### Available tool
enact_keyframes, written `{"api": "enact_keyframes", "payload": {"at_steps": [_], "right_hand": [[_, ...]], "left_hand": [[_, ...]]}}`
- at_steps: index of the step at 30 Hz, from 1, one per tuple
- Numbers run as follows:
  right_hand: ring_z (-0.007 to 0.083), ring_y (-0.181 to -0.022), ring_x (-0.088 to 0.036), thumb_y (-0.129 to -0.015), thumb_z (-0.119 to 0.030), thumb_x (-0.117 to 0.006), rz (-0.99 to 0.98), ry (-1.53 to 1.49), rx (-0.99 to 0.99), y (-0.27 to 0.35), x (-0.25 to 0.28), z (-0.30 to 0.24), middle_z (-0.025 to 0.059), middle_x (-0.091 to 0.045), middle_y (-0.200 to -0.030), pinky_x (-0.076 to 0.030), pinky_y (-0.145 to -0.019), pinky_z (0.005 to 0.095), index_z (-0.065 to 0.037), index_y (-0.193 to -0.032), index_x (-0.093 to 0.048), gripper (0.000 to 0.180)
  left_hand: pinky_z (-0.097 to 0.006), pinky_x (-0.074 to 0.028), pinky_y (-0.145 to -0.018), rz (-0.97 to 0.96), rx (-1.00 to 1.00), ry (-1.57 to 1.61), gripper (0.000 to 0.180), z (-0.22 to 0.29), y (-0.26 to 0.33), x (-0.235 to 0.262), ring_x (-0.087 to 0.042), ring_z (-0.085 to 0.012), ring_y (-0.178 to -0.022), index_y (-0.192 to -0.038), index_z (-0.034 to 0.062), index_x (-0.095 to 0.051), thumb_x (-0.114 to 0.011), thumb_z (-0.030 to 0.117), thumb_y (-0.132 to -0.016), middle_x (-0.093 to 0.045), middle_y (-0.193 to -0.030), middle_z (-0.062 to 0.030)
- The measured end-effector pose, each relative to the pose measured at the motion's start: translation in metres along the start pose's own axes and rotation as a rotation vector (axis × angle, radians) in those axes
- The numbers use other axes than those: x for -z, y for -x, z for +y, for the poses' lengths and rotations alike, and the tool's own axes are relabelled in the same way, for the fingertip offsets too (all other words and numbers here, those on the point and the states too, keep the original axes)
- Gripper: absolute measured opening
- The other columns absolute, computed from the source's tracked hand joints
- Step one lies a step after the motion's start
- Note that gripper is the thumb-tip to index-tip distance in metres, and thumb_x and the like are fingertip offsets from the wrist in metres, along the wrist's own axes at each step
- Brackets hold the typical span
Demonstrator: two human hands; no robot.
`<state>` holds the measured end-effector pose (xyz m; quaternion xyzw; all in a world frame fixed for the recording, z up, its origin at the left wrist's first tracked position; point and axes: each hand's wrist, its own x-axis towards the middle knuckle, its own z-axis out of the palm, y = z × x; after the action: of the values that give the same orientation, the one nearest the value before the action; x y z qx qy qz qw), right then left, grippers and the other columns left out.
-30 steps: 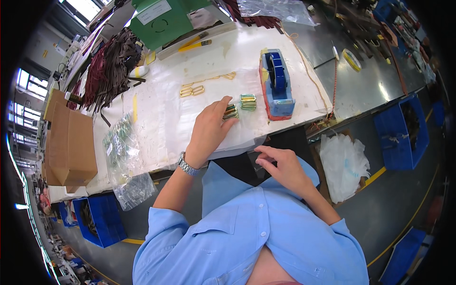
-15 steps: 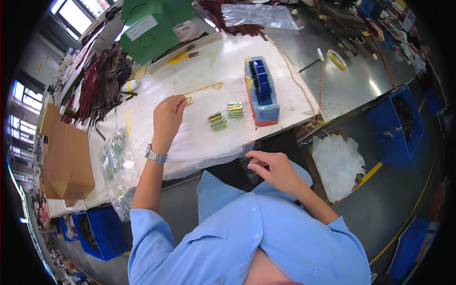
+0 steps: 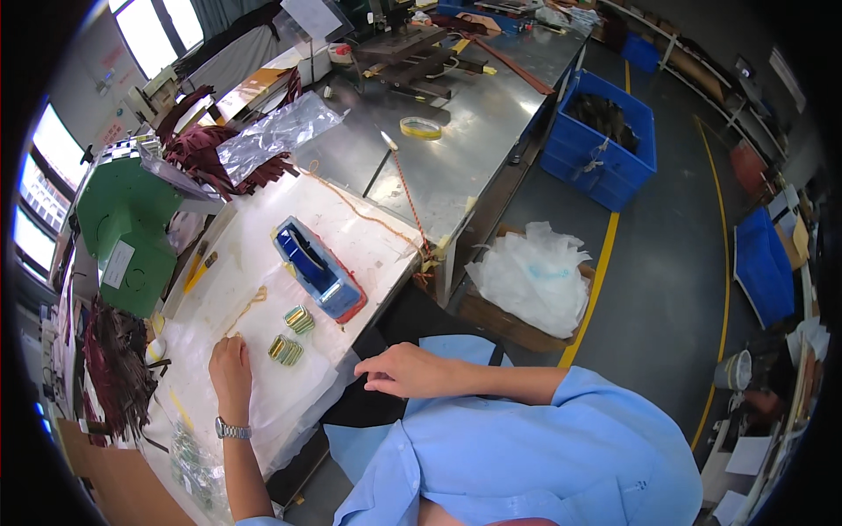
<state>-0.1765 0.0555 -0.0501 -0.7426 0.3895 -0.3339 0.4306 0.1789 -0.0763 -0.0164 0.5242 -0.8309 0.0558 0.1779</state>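
Observation:
My left hand (image 3: 231, 373), with a watch at the wrist, is over the white work surface. Its fingertips are pinched on a small gold-coloured piece (image 3: 236, 335), mostly hidden by the fingers. Beyond it lies a tangled gold-coloured strand (image 3: 256, 298). To the right of that hand sit two neat stacks of gold-and-green metal pieces, a nearer stack (image 3: 285, 350) and a farther stack (image 3: 299, 319). My right hand (image 3: 402, 370) hovers in front of the table edge, fingers loosely bent and thumb apart, with nothing in it.
A blue tape dispenser (image 3: 320, 270) stands beyond the stacks. Yellow-handled cutters (image 3: 200, 268) lie by a green machine (image 3: 127, 237). Dark red strips (image 3: 118, 368) and a clear plastic bag (image 3: 189, 465) are at left. White sheets (image 3: 535, 279) fill a box; a blue bin (image 3: 601, 136) stands behind.
The view has swung to the right, so the table now appears farther left. My left hand keeps its pinch near the stacks; my right hand stays by the table edge.

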Motion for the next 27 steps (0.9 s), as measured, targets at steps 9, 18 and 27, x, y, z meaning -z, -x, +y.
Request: {"api": "enact_keyframes", "payload": {"at_steps": [9, 18, 27], "right_hand": [[0.0326, -0.081, -0.076, -0.098, -0.018, -0.074, -0.036, -0.023, -0.064, 0.012, 0.001, 0.008, 0.0160, -0.079, -0.089, -0.059, -0.074, 0.0419, 0.003, -0.120, -0.072, 0.030], [0.0274, -0.089, -0.079, -0.100, -0.019, -0.072, -0.060, -0.107, -0.266, 0.051, 0.013, 0.067, 0.0134, -0.082, -0.098, -0.060, -0.081, 0.0392, 0.001, -0.127, -0.071, 0.034], [0.0202, -0.080, -0.079, -0.100, -0.012, -0.066, -0.109, -0.367, -0.429, 0.039, 0.035, 0.118, 0.0127, -0.081, -0.091, -0.062, -0.071, 0.0349, 0.004, -0.122, -0.072, 0.027]], "left_hand": [[-0.049, -0.052, -0.080, 0.041, -0.030, -0.029, 0.010, -0.010, -0.001, -0.005, -0.065, -0.0381, -0.091, -0.100, 0.0008, -0.066, -0.067, -0.001, -0.090, -0.067, -0.093, -0.0170], [-0.048, -0.053, -0.081, -0.040, 0.070, 0.025, 0.011, -0.028, -0.001, -0.009, -0.066, -0.0383, -0.088, -0.098, 0.0007, -0.067, -0.065, -0.006, -0.089, -0.068, -0.091, -0.0172], [-0.050, -0.051, -0.079, -0.042, 0.072, -0.036, 0.010, -0.012, -0.005, -0.010, -0.064, -0.0405, -0.089, -0.096, -0.0013, -0.061, -0.064, -0.007, -0.088, -0.066, -0.092, -0.0194]]}}
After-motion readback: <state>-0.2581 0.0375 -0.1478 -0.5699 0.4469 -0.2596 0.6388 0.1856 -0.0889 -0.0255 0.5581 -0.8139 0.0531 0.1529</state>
